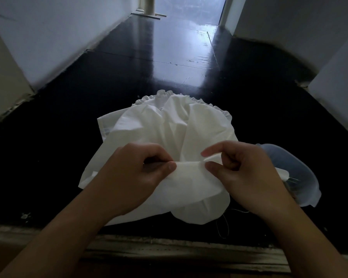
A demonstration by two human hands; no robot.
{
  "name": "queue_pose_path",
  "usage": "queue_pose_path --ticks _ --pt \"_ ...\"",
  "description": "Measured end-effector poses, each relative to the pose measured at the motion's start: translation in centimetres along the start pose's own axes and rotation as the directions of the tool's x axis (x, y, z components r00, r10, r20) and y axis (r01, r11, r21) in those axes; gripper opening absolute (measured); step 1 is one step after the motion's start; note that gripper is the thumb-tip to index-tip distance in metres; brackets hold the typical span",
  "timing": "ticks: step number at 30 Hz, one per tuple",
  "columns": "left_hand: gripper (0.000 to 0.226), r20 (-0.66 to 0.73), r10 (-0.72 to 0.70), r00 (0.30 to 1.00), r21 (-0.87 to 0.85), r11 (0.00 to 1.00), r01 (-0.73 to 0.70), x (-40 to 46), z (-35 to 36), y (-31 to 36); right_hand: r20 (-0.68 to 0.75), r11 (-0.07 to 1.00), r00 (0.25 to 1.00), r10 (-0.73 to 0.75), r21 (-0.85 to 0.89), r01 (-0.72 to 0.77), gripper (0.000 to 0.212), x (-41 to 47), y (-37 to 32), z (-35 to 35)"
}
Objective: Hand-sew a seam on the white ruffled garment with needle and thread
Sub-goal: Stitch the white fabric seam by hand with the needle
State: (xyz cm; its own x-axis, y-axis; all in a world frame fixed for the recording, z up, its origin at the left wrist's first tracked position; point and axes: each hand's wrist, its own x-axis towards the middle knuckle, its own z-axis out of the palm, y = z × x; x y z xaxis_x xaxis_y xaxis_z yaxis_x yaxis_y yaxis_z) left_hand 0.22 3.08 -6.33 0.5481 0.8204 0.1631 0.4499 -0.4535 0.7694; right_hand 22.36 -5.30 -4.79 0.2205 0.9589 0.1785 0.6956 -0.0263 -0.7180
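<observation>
Black floor (129,87) | one white garment (169,125) | two hands – left (137,173), right (247,173) – both pinching its fold | one clear tub (301,177)

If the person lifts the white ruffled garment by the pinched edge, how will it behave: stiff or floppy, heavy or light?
The white ruffled garment is probably floppy: it lies in soft folds and sags between the left hand and the right hand. It seems light, since fingertip pinches raise its edge. Its loose folds would likely trail over the glossy black floor.
</observation>
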Motion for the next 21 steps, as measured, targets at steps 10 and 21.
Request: queue_pose_path --ticks 10,21 --pt "0.011 -0.026 0.056 0.998 0.034 0.998 -0.055 -0.4 0.4 -0.1 0.064 0.997 0.996 -0.065 0.033 0.063 0.011 -1.0 -2.4 2.3" --pt "0.012 -0.047 0.024 0.999 -0.007 1.0 -0.025 -0.5 -0.6 -0.1 0.026 0.995 1.0 0.001 0.1 -0.003 0.016 -0.3 -1.1 2.1"
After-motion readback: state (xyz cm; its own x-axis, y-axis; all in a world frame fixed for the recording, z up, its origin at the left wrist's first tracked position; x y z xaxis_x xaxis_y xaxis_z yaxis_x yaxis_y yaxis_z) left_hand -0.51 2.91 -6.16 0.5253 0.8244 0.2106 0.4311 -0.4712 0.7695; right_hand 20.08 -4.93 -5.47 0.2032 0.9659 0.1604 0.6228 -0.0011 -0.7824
